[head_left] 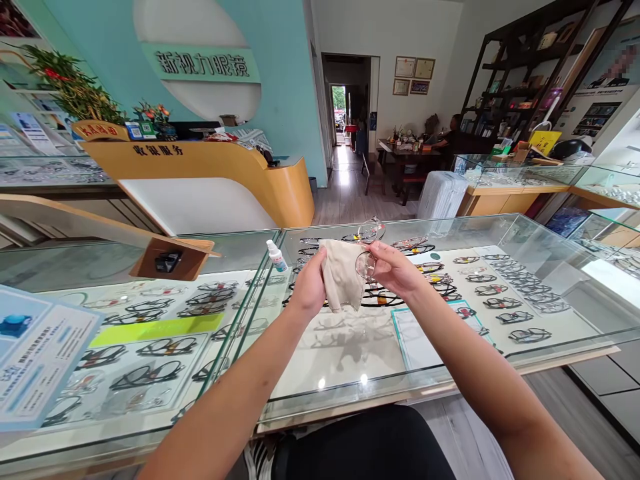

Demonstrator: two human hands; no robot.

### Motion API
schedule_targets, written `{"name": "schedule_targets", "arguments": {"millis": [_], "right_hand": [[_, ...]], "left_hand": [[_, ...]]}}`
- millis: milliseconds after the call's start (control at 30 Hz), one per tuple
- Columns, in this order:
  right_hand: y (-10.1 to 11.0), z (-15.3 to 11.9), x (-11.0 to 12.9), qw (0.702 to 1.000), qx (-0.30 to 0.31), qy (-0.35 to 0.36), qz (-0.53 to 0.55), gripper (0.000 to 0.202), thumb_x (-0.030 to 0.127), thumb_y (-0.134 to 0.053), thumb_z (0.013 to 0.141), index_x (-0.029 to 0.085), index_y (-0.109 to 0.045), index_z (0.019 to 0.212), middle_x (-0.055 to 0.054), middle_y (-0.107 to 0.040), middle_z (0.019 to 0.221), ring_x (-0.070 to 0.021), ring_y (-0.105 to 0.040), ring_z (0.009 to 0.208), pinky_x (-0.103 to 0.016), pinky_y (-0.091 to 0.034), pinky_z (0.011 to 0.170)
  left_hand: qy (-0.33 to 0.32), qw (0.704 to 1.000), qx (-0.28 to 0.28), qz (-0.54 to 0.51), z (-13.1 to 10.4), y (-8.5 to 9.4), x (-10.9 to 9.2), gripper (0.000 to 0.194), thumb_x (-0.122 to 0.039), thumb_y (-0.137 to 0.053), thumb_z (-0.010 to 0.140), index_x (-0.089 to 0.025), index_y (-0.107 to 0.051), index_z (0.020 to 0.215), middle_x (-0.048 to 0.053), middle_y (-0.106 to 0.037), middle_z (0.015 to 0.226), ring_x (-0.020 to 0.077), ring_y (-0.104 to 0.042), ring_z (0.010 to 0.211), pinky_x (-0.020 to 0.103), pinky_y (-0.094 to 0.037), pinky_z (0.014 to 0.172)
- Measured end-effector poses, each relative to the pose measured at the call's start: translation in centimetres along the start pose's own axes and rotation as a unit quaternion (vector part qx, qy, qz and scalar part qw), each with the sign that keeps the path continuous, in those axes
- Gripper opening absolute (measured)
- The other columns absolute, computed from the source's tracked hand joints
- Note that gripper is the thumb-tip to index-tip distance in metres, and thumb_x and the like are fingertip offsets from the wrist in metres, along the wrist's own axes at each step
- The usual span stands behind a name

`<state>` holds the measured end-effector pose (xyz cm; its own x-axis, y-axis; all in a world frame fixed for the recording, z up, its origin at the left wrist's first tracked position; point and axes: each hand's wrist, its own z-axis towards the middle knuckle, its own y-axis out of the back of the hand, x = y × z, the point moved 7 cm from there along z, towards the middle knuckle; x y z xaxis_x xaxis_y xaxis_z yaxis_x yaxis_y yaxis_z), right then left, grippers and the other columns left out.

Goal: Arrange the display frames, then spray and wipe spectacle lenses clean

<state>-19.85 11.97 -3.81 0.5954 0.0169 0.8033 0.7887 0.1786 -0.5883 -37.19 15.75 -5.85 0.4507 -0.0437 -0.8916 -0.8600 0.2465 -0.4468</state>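
My left hand (311, 281) is closed on a beige cleaning cloth (344, 275), which hangs down loosely in front of it. In my right hand (393, 268) is a pair of thin-framed eyeglasses (371, 231), pinched between thumb and fingers. One lens stands above the fingers and the other lies at the cloth's right edge; whether the cloth touches it I cannot tell. Both hands are above a glass display case (345, 383). On the glass to the left stands a small white spray bottle (277, 256) with a blue label.
Several rows of eyeglasses (503, 303) are laid out in the display case. A mirror or stand with a wooden base (173, 259) and a blue printed sheet (43, 360) are at left. Behind are a yellow reception counter (295, 190), a wrapped suitcase (441, 195) and a seated person (450, 137).
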Motion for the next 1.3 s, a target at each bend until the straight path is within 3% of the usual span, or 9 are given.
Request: {"name": "schedule_targets", "arguments": {"millis": [100, 367, 500, 633, 800, 1000, 1300], "right_hand": [[0.3, 0.1, 0.1, 1.000, -0.013, 0.014, 0.008, 0.038, 0.041, -0.107, 0.072, 0.023, -0.076, 0.086, -0.001, -0.081, 0.097, -0.0151, -0.070, 0.084, -0.030, -0.060, 0.082], [0.5, 0.0, 0.7, 0.999, -0.036, 0.035, -0.009, 0.043, 0.046, -0.111, 0.067, 0.022, -0.082, 0.087, 0.000, -0.076, 0.083, -0.0134, -0.066, 0.078, -0.026, -0.060, 0.075], [0.5, -0.3, 1.3, 0.999, -0.039, 0.034, -0.016, 0.046, 0.049, -0.111, 0.066, 0.021, -0.083, 0.090, 0.000, -0.076, 0.084, -0.0141, -0.066, 0.076, -0.027, -0.058, 0.070], [0.2, -0.7, 1.7, 0.999, -0.023, 0.019, -0.041, 0.042, 0.048, -0.108, 0.070, 0.021, -0.080, 0.086, -0.002, -0.077, 0.085, -0.0149, -0.064, 0.072, -0.026, -0.052, 0.064], [-0.5, -1.0, 1.5, 0.998, 0.002, -0.001, -0.064, 0.044, 0.049, -0.108, 0.070, 0.020, -0.076, 0.079, 0.000, -0.072, 0.080, -0.0111, -0.055, 0.065, -0.024, -0.043, 0.058], [-1.9, -1.6, 1.3, 0.996, 0.043, -0.021, -0.073, 0.044, 0.047, -0.107, 0.073, 0.020, -0.073, 0.075, 0.001, -0.072, 0.079, -0.0122, -0.058, 0.067, -0.026, -0.048, 0.064], [-1.9, -1.8, 1.2, 0.995, 0.041, -0.037, -0.084, 0.040, 0.045, -0.108, 0.073, 0.020, -0.076, 0.077, 0.000, -0.071, 0.080, -0.0127, -0.060, 0.070, -0.025, -0.048, 0.064]], "left_hand": [[0.004, 0.999, -0.021, -0.031, -0.1, -0.1, -0.2, 0.056, -0.066, -0.090, 0.076, -0.018, -0.079, 0.104, 0.011, -0.087, 0.108, 0.0361, -0.077, 0.129, 0.044, -0.060, 0.112], [0.021, 0.999, 0.004, -0.028, -0.5, -0.8, -0.3, 0.055, -0.063, -0.088, 0.078, -0.017, -0.079, 0.108, 0.013, -0.086, 0.112, 0.0385, -0.073, 0.135, 0.047, -0.056, 0.116], [0.012, 1.000, 0.029, 0.004, -0.8, -1.0, -1.1, 0.053, -0.060, -0.087, 0.078, -0.018, -0.077, 0.109, 0.010, -0.083, 0.105, 0.0326, -0.077, 0.111, 0.041, -0.060, 0.095], [-0.025, 0.992, 0.046, 0.118, -1.2, -1.3, -2.6, 0.050, -0.055, -0.091, 0.077, -0.022, -0.076, 0.111, 0.002, -0.076, 0.096, 0.0185, -0.065, 0.077, 0.030, -0.052, 0.070], [-0.140, 0.951, 0.066, 0.268, -2.3, -2.5, -4.6, 0.041, -0.054, -0.092, 0.081, -0.022, -0.079, 0.103, 0.007, -0.078, 0.108, 0.0225, -0.069, 0.091, 0.031, -0.053, 0.079], [-0.160, 0.944, 0.091, 0.272, -3.0, -3.2, -4.9, 0.038, -0.056, -0.093, 0.085, -0.023, -0.084, 0.103, 0.009, -0.082, 0.109, 0.0272, -0.074, 0.103, 0.037, -0.057, 0.095], [-0.167, 0.947, 0.096, 0.258, -2.9, -3.3, -5.1, 0.038, -0.059, -0.092, 0.085, -0.023, -0.083, 0.091, 0.006, -0.078, 0.090, 0.0221, -0.068, 0.083, 0.033, -0.054, 0.078]]}}
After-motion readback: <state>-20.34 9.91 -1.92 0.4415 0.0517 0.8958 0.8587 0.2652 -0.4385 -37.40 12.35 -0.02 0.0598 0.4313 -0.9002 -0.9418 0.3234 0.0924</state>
